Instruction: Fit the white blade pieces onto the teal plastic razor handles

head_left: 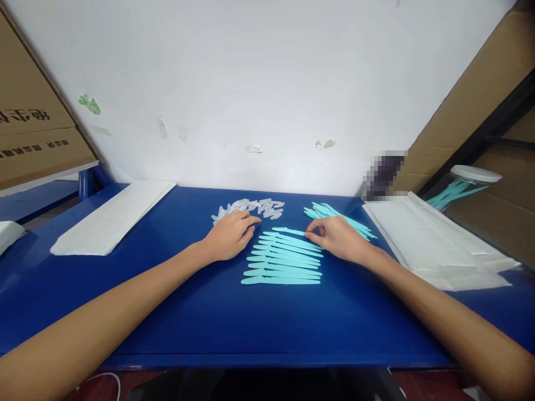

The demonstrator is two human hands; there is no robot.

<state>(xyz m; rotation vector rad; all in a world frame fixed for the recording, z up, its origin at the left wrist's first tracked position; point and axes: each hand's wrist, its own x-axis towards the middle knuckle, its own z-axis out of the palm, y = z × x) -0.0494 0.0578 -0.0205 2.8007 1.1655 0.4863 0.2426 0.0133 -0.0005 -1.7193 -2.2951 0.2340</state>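
Note:
A row of several turquoise plastic sticks (pixel 284 259) lies side by side on the blue table (pixel 209 312). My right hand (pixel 336 236) pinches the right end of the farthest stick (pixel 290 230) in that row. My left hand (pixel 232 234) rests palm down at the row's left, its fingers curled loosely at the edge of a heap of small clear plastic caps (pixel 251 209); whether it holds one is hidden. A loose pile of more turquoise sticks (pixel 334 214) lies just behind my right hand.
White paper bags lie in a stack (pixel 434 242) at the right and another stack (pixel 112 217) at the left. A clear jar (pixel 463 186) with turquoise sticks stands far right. Cardboard boxes (pixel 29 133) flank the table; a white wall stands behind.

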